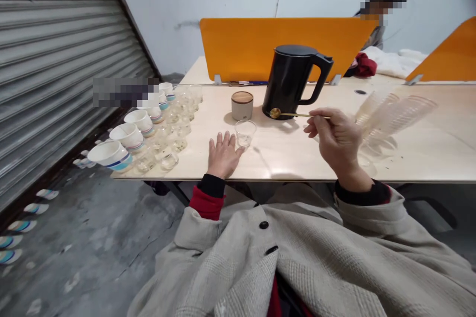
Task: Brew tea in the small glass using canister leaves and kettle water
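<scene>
In the head view, the right hand [336, 136] pinches the thin handle of a gold spoon [275, 113] between thumb and fingers, holding it nearly level above the bench [282, 163], with its bowl in front of the foot of the black kettle [284, 81]. The left hand [223, 156] lies palm down on the bench, fingers spread wide and gripping nothing, its thumb at the base of a clear cup [246, 131]; whether it touches cannot be told. The step in hand seems to be spoon work beside this cup; moving the spoon would call for a level bowl and a steady cup, though the spoon's contents are too small to make out. The cup is thin, see-through and flared towards its rim. Behind it stands a squat, matte grey canister [242, 109] with a grained wooden lid, in place; the tall kettle is smooth and tapers upward. Along the left end run white cups [126, 134] with blue bands, beside rows of clear cups [170, 158] holding dark bits. On the right, ribbed stacks of clear cups [407, 115] lean at a slant.
</scene>
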A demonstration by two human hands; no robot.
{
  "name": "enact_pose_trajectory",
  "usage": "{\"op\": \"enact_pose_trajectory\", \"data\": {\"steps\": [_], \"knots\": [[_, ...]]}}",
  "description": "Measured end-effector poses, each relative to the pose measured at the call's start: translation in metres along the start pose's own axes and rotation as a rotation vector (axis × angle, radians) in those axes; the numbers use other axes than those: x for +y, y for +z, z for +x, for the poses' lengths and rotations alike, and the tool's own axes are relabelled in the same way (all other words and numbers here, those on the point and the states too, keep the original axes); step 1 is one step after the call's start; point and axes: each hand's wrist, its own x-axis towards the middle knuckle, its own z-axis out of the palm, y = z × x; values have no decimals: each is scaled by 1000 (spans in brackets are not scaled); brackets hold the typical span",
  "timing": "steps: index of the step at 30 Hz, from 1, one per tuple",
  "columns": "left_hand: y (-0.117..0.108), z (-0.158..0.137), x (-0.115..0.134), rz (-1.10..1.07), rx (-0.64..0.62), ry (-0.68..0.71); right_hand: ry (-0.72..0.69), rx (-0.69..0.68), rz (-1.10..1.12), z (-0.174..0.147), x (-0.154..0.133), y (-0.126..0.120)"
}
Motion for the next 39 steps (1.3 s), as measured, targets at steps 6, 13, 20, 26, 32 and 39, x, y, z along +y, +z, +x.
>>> {"op": "enact_pose_trajectory", "data": {"steps": [6, 13, 20, 26, 32, 39], "knots": [[0, -1, 0, -30, -2, -3, -83, -228, -28, 5, 4, 40], [0, -2, 1, -14, 14, 6, -219, -600, -219, 19, 9, 83], [-1, -3, 1, 1, 12, 16, -143, -636, -283, 27, -3, 91], [0, -3, 0, -6, 7, 15, -156, -580, -284, 22, -5, 93], [-2, -4, 0, -9, -6, 22, -187, -566, -294, 16, -6, 97], [-2, -4, 0, -1, -6, 25, -173, -537, -302, 12, -5, 101]]}}
